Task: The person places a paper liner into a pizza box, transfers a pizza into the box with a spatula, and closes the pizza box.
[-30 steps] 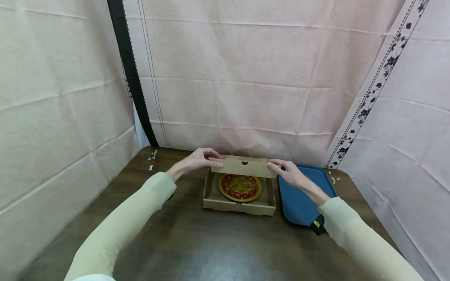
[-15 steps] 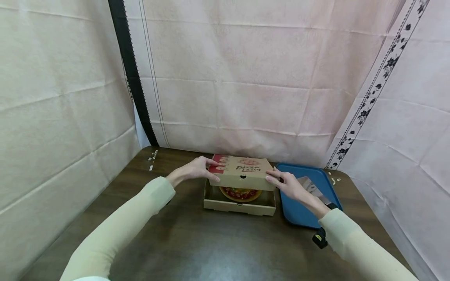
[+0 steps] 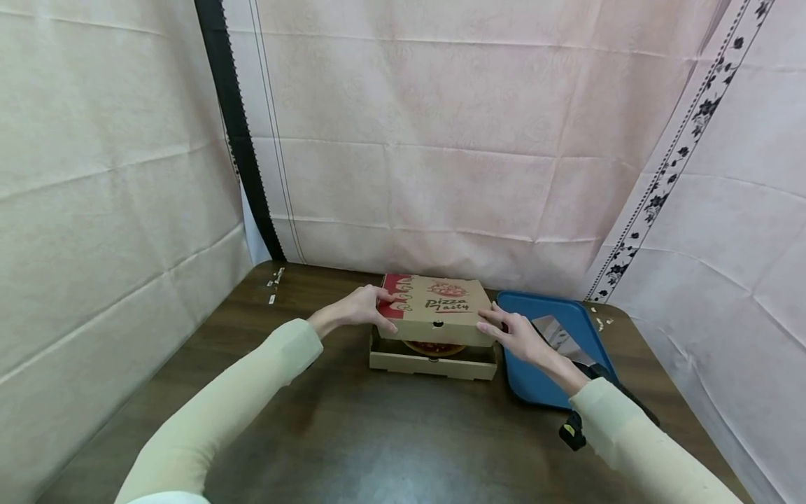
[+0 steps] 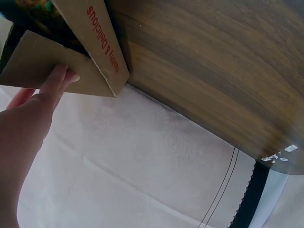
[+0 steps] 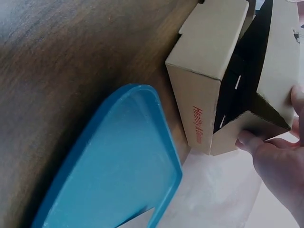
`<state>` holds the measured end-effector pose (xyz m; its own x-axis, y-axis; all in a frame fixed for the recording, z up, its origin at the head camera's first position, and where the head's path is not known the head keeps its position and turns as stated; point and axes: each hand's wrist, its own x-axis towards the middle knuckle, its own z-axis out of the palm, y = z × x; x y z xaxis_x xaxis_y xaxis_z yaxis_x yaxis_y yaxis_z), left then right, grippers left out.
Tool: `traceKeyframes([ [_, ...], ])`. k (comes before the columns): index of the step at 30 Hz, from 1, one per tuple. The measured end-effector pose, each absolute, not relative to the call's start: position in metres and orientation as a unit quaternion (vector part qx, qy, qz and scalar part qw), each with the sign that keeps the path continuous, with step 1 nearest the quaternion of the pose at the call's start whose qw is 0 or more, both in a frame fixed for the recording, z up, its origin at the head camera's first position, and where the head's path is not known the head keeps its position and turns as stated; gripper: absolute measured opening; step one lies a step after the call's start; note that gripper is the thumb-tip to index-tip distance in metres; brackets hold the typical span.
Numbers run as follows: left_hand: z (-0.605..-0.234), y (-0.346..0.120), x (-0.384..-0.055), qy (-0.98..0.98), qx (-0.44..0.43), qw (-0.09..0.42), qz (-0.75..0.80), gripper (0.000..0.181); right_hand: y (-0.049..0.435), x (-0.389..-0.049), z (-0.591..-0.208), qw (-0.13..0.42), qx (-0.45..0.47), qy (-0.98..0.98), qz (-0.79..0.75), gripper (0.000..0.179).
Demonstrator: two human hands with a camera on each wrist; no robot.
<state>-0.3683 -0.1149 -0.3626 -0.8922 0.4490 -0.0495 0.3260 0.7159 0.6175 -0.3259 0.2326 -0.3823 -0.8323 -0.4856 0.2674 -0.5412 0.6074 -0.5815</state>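
Observation:
A cardboard pizza box sits on the table with its printed lid partly lowered. Through the front gap, the edge of a pizza shows inside; the lid covers most of it. My left hand grips the lid's left front corner, fingers above and thumb at the front flap. At the opposite corner, my right hand pinches the lid between thumb and fingers. In the right wrist view, the lid's side flap stands inside the base's side wall.
To the right of the box lies a blue tray. On it rests a flat, shiny blade with a dark handle, partly behind my right forearm. Cloth curtains hang behind the table and on both sides.
Both hands have brought the lid forward and down from a more raised position. Its printed top now faces up, and less of the pizza shows.

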Motion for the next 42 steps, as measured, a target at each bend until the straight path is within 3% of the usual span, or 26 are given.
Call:
traceKeyframes([
  [22,-0.380,-0.104,-0.362,0.936,0.240,0.093,0.242,0.065,0.227,-0.319,-0.416,0.055,0.291,-0.899,0.323,0.049],
  [38,-0.379,-0.105,-0.363,0.929,0.250,0.116,0.248,0.081,0.223,-0.316,-0.418,0.088,0.257,-0.925,0.267,0.056],
  [42,-0.372,-0.100,-0.365,0.935,0.220,0.085,0.264,0.078,0.218,-0.321,-0.408,0.113,0.228,-0.935,0.248,0.062],
])
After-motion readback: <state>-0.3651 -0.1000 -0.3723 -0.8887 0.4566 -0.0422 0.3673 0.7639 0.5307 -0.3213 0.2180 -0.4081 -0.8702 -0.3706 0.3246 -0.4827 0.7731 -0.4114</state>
